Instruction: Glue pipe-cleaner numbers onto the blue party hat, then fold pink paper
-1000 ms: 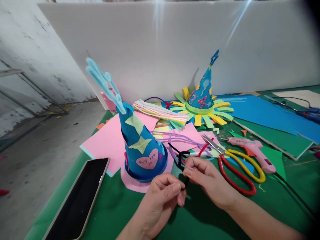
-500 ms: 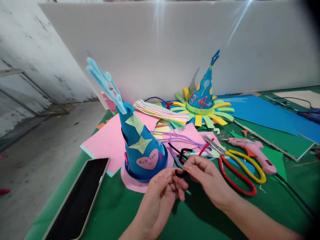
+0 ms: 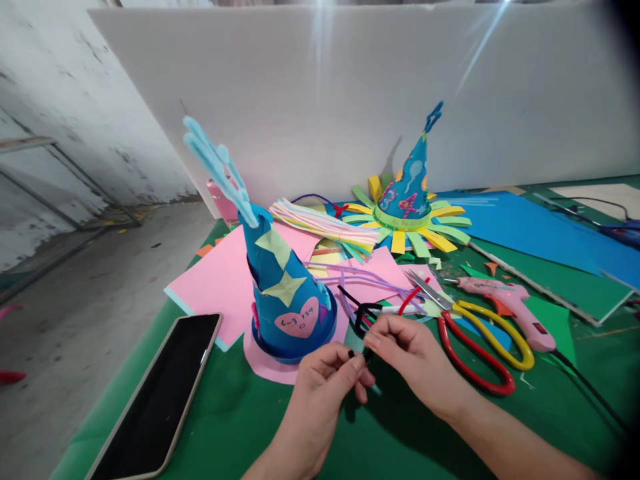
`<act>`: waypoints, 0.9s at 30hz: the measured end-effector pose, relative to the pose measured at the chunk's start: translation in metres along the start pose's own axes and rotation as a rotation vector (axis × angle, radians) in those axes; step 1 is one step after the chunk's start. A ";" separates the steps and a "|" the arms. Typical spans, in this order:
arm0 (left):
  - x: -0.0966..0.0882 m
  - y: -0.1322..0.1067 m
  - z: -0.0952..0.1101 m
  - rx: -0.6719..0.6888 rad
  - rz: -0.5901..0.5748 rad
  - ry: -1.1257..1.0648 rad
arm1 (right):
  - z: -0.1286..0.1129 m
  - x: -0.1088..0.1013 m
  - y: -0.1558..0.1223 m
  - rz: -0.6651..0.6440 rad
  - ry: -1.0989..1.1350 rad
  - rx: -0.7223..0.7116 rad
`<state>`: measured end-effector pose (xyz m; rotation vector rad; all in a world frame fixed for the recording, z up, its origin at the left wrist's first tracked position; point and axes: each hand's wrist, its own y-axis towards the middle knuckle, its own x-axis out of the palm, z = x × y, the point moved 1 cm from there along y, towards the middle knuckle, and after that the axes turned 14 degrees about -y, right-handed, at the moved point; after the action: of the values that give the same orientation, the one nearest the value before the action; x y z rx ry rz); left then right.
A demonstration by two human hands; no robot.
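My left hand [image 3: 333, 383] pinches the lower end of a bent black pipe cleaner [image 3: 367, 318] between thumb and forefinger. Close beside it, my right hand [image 3: 405, 350] grips the same black piece with its fingertips, which hide part of it. Just left of both hands stands a blue paper cone hat [image 3: 285, 293] with pale green stars, a pink heart with handwriting and light blue pipe cleaners [image 3: 217, 167] rising from its tip. To the right of my right hand lie scissors [image 3: 480, 333] with one red and one yellow handle.
A phone [image 3: 157, 393] lies at the left table edge. Behind are pink paper [image 3: 210, 280], a bundle of pipe cleaners [image 3: 325, 220] and a second decorated cone hat [image 3: 407, 187]. A pink glue gun [image 3: 517, 303] with its cord lies right; a white board [image 3: 350, 100] stands behind.
My left thumb has closed down over the lower end of the black pipe cleaner, covering its curl. My right hand keeps hold nearly in place. The view has shifted slightly.
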<state>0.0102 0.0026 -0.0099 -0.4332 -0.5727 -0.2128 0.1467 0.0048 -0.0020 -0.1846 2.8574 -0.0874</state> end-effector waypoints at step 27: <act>-0.006 -0.003 0.004 0.149 0.079 0.029 | 0.000 -0.004 -0.003 -0.086 -0.043 -0.036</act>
<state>0.0021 0.0022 -0.0093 -0.3067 -0.5382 -0.1000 0.1506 0.0019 -0.0008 -0.3131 2.8091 -0.0487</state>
